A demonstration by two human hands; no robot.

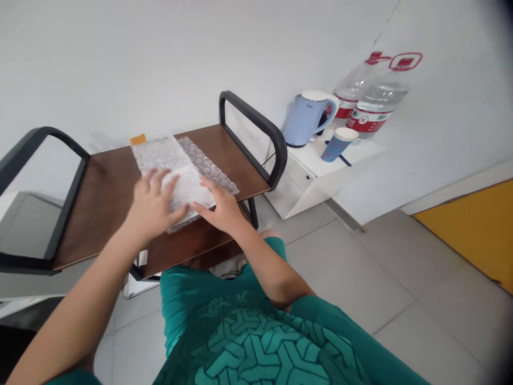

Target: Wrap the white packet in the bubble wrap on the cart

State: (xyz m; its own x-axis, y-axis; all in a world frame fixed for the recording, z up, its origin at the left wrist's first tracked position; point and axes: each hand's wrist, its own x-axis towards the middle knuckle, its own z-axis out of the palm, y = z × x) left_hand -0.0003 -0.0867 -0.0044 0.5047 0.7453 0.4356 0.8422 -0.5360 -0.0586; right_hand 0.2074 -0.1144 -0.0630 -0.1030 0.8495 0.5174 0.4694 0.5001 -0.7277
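Head view, left hand: my left hand (154, 206) lies left of centre in the frame, palm down and fingers spread flat on the bubble wrap (176, 168); it presses on the sheet rather than closing around it.
Head view, right hand: my right hand (222, 208) sits just right of the left, near the frame's centre, fingers stretched out and resting on the near right edge of the bubble wrap; whether the thumb is tucked under the edge I cannot tell.
Head view, bubble wrap: it lies on the wooden table (104, 187), running from under my hands up toward the wall, with a rounded bulk under my left hand.
Head view, orange piece: a small orange corner (138, 139) peeks out at the far end of the wrap.
Head view, upper right: a blue kettle (304, 117), a paper cup (337, 144) and two large water bottles (371, 101) stand on a white cabinet (308, 182).
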